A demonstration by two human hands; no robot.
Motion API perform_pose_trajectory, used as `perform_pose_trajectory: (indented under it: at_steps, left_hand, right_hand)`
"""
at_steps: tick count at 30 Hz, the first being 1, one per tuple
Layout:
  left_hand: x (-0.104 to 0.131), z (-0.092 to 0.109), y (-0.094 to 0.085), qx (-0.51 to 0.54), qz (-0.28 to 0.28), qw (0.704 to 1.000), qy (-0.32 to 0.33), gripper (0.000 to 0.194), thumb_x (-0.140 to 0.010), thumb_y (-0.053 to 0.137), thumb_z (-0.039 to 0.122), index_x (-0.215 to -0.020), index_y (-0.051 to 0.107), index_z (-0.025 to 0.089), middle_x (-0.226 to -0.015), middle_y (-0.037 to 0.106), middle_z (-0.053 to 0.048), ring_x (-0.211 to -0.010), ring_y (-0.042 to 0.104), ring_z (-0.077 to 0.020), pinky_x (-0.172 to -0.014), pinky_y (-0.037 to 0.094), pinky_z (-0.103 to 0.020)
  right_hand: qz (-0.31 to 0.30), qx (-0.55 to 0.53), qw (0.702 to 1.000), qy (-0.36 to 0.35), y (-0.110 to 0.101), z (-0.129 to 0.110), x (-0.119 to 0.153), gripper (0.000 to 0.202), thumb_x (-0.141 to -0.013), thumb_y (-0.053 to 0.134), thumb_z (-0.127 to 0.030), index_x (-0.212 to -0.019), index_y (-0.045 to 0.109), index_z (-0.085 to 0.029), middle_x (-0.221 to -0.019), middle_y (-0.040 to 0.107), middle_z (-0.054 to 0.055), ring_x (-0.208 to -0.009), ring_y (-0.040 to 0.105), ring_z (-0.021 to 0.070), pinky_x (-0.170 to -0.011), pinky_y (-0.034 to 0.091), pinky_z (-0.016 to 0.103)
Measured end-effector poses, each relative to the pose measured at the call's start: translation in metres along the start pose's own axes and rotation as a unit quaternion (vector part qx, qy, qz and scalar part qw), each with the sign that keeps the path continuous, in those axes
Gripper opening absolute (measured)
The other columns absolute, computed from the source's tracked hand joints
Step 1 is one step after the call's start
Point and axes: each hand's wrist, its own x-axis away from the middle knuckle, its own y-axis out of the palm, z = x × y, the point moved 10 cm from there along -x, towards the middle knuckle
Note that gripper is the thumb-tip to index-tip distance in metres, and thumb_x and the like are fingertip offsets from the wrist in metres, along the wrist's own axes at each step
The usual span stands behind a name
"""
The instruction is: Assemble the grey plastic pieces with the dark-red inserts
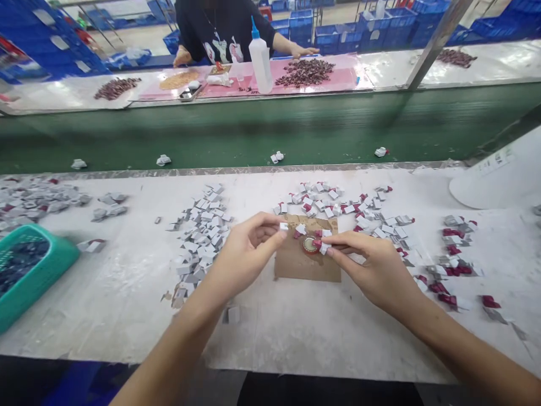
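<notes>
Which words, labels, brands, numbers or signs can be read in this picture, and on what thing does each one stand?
No text reads with certainty.
Pink mat, front edge: small dark letters, too small to read surely.
White container, at right: grey lettering, too blurred.
White labels on the blue bins, at upper left: no writing can be made out.

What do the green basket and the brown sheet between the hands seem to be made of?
The basket: probably smooth plastic, by its even colour and slotted wall. The sheet: likely matt cardboard, by its dull brown, stained face.
</notes>
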Motion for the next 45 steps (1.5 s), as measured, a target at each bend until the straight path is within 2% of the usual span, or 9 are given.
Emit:
perform_pose_trajectory:
  at_steps: [8, 17, 30, 35, 38, 40, 41, 43, 45]
  left_hand:
    - [0.014, -0.010, 0.023, 0.102, -0.013, 0.994, -0.025, 0.015, -0.100, 0.079, 0.041, -0.110, 0.079, 0.031, -0.105, 0.088, -0.005, -0.105, 0.085, -0.0268, -0.097, 0.071, -0.042]
    - [0.010, 0.011, 0.049, 0.190, -0.041, 0.981, 0.001, 0.013, -0.100, 0.082, 0.038, -0.110, 0.084, 0.029, -0.110, 0.088, -0.006, -0.106, 0.085, -0.0269, -0.098, 0.074, -0.044]
    - [0.011, 0.017, 0.062, 0.195, -0.105, 0.975, 0.021, 0.011, -0.105, 0.082, 0.035, -0.114, 0.086, 0.030, -0.113, 0.089, -0.005, -0.104, 0.087, -0.0261, -0.099, 0.074, -0.043]
    - [0.011, 0.022, 0.057, 0.140, -0.089, 0.985, 0.041, 0.012, -0.104, 0.082, 0.038, -0.114, 0.085, 0.033, -0.115, 0.088, -0.005, -0.109, 0.086, -0.0278, -0.098, 0.074, -0.044]
    - [0.002, 0.025, 0.056, 0.122, -0.105, 0.987, 0.020, 0.016, -0.101, 0.083, 0.044, -0.112, 0.081, 0.033, -0.104, 0.087, -0.006, -0.094, 0.086, -0.0284, -0.086, 0.074, -0.045]
    - [-0.014, 0.031, 0.045, 0.071, -0.075, 0.995, 0.015, 0.016, -0.097, 0.084, 0.042, -0.108, 0.079, 0.031, -0.099, 0.086, -0.006, -0.085, 0.084, -0.0280, -0.075, 0.070, -0.042]
    - [-0.024, 0.035, 0.038, 0.035, -0.048, 0.998, 0.019, 0.014, -0.096, 0.083, 0.039, -0.105, 0.078, 0.030, -0.099, 0.085, -0.006, -0.083, 0.082, -0.0274, -0.072, 0.067, -0.040]
    - [-0.046, 0.048, 0.027, -0.040, 0.003, 0.998, 0.040, 0.008, -0.096, 0.079, 0.033, -0.102, 0.079, 0.028, -0.104, 0.085, -0.007, -0.085, 0.079, -0.0258, -0.074, 0.064, -0.038]
    - [-0.072, 0.061, 0.024, -0.106, 0.036, 0.992, 0.058, 0.006, -0.096, 0.077, 0.028, -0.100, 0.080, 0.025, -0.113, 0.084, -0.008, -0.091, 0.076, -0.0250, -0.085, 0.063, -0.039]
  right_hand:
    - [0.012, -0.002, 1.000, 0.019, -0.003, 0.001, 0.000, 0.021, -0.105, 0.077, -0.032, -0.116, 0.094, -0.030, -0.115, 0.094, 0.006, -0.100, 0.090, 0.0310, -0.093, 0.076, 0.052]
    - [0.010, -0.302, 0.945, 0.125, -0.001, 0.019, -0.009, 0.026, -0.096, 0.095, -0.049, -0.113, 0.091, -0.029, -0.120, 0.093, 0.009, -0.116, 0.089, 0.0323, -0.109, 0.074, 0.056]
    - [-0.007, -0.234, 0.967, 0.098, -0.001, 0.006, -0.008, 0.016, -0.097, 0.094, -0.041, -0.110, 0.096, -0.034, -0.112, 0.093, 0.006, -0.103, 0.090, 0.0280, -0.094, 0.078, 0.045]
    - [-0.033, -0.199, 0.978, 0.060, -0.007, -0.008, -0.011, 0.017, -0.101, 0.089, -0.043, -0.113, 0.097, -0.033, -0.114, 0.093, 0.008, -0.102, 0.089, 0.0285, -0.090, 0.077, 0.045]
    - [-0.088, -0.141, 0.985, 0.051, -0.011, -0.008, -0.033, 0.015, -0.101, 0.088, -0.042, -0.111, 0.096, -0.034, -0.112, 0.093, 0.005, -0.104, 0.089, 0.0283, -0.093, 0.075, 0.044]
    - [-0.099, -0.048, 0.993, 0.039, -0.023, 0.001, -0.067, 0.018, -0.101, 0.088, -0.042, -0.114, 0.096, -0.034, -0.115, 0.093, 0.004, -0.108, 0.088, 0.0291, -0.099, 0.072, 0.046]
    - [-0.079, 0.011, 0.996, 0.030, -0.034, 0.007, -0.089, 0.021, -0.101, 0.087, -0.041, -0.118, 0.095, -0.032, -0.120, 0.093, 0.005, -0.112, 0.087, 0.0300, -0.103, 0.071, 0.048]
    - [0.040, 0.163, 0.986, 0.017, -0.067, 0.020, -0.136, 0.025, -0.104, 0.079, -0.033, -0.124, 0.093, -0.027, -0.129, 0.090, 0.009, -0.118, 0.084, 0.0321, -0.111, 0.067, 0.052]
    - [0.090, 0.211, 0.973, 0.025, -0.081, 0.036, -0.180, 0.040, -0.099, 0.077, -0.021, -0.138, 0.087, -0.019, -0.150, 0.082, 0.018, -0.140, 0.073, 0.0403, -0.125, 0.055, 0.064]
